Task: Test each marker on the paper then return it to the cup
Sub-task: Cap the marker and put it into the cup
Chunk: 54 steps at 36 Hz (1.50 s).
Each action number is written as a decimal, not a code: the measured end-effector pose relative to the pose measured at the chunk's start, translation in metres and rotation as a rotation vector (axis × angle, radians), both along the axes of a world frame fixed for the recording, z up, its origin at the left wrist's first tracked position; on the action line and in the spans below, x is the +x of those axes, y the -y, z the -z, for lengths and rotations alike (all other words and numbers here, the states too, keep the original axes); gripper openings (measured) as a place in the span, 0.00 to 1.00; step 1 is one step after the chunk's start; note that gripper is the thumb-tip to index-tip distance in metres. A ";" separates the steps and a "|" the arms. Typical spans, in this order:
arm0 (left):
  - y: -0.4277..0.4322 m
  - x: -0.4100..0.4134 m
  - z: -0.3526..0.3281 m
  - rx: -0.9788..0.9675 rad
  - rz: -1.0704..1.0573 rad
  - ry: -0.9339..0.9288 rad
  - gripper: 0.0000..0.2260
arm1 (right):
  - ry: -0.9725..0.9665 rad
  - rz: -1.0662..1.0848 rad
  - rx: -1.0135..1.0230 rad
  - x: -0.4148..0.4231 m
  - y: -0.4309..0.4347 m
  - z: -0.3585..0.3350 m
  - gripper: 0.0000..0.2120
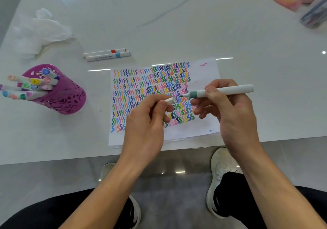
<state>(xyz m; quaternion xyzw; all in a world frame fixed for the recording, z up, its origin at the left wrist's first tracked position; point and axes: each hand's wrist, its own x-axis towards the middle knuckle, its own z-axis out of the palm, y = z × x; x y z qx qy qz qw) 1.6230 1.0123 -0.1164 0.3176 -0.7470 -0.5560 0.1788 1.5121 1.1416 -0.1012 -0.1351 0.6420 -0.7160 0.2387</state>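
Centre of frame: the right hand (228,108) pinches an uncapped white marker (224,90) between thumb and fingers, its green tip pointing left over the squiggle-covered paper (203,73). The left hand (146,121) pinches what appears to be its white cap (170,101), near the tip. Left of frame: the purple cup (65,101) holds further markers. Above the paper lie two capped markers (106,54).

A: Any txt readable?
B: None. Blue-band marker (108,56), lying well beyond the fingers of the left hand (143,122), has small dark print on its barrel, too blurred to read.
A: Paper (203,73)?
B: Under the fingers it's only coloured squiggles, no letters/nos.
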 end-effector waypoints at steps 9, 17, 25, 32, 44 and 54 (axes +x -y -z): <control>-0.003 0.005 -0.001 0.067 -0.006 -0.018 0.10 | -0.024 -0.054 -0.009 0.007 0.008 0.001 0.04; -0.004 0.005 -0.006 0.085 0.009 -0.015 0.10 | -0.031 -0.082 0.010 0.011 0.012 0.002 0.06; -0.003 0.004 -0.009 0.125 -0.007 -0.037 0.09 | -0.047 -0.085 0.016 0.013 0.012 0.003 0.06; -0.003 0.004 -0.012 0.115 -0.009 -0.082 0.09 | -0.006 -0.058 -0.017 0.017 0.013 0.002 0.05; -0.014 0.005 -0.006 0.197 -0.078 -0.143 0.08 | 0.079 -0.055 -0.071 0.019 0.013 0.012 0.08; -0.016 0.005 -0.005 0.221 -0.099 -0.121 0.09 | 0.081 -0.068 -0.053 0.019 0.014 0.014 0.10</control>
